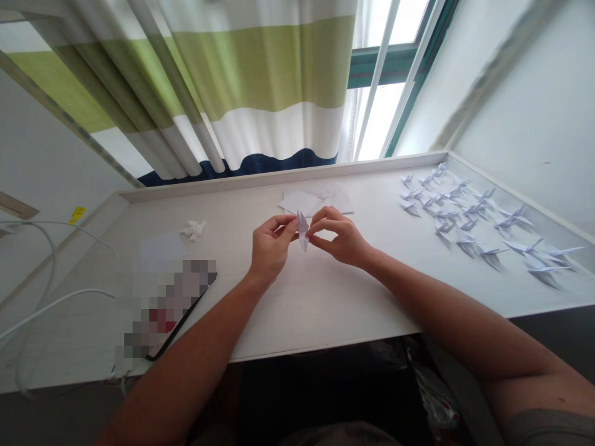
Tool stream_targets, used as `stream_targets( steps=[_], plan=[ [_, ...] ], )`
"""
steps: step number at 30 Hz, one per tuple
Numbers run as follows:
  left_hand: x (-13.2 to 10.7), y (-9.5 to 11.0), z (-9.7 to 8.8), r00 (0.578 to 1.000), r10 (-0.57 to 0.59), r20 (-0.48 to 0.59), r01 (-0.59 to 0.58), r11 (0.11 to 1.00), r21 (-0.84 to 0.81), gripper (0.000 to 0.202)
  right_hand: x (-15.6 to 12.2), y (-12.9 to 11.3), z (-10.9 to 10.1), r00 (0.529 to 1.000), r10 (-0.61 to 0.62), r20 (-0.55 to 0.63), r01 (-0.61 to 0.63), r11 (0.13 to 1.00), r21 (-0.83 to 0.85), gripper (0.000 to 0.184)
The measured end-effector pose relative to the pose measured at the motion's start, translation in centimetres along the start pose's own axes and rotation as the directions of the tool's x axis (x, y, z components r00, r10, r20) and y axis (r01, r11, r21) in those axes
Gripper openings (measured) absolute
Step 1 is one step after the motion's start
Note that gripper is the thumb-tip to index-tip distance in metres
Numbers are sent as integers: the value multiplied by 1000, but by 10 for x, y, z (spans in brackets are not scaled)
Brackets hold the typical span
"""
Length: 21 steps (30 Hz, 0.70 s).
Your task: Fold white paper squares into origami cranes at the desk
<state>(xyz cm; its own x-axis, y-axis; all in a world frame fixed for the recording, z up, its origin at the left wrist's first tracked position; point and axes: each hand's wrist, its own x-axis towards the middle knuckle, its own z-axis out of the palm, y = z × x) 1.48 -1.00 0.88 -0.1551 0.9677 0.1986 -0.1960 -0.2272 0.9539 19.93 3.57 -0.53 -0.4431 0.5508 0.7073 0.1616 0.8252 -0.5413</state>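
Note:
My left hand (272,246) and my right hand (335,237) hover over the table, and both pinch a narrow folded piece of white paper (303,230) between their fingertips. A small stack of white paper sheets (316,199) lies just beyond my hands. Many finished origami paper cranes (465,217) stand in loose rows to the right. A crumpled white paper scrap (193,230) lies to the left, near a flat pale sheet (160,251).
The white wooden table (316,310) backs onto a low ledge below a striped green-and-white curtain (260,80). A pixelated, obscured item (162,306) lies at the table's left front. White cables (51,303) loop beyond its left edge.

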Motion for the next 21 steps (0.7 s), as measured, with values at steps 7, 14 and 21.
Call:
stream_targets(
  steps=[7,14,21],
  plan=[
    [-2,1,1,999,-16,36,17,1000,-15,28,1,-8,1,992,110,-62,-104,991,84,16],
    [-3,1,1,987,-51,150,58,997,-42,33,1,-9,6,899,432,-72,-384,857,343,40],
    [6,-3,-4,994,-73,85,81,992,-95,30,3,-8,3,906,415,85,-407,796,449,34]
  ],
)
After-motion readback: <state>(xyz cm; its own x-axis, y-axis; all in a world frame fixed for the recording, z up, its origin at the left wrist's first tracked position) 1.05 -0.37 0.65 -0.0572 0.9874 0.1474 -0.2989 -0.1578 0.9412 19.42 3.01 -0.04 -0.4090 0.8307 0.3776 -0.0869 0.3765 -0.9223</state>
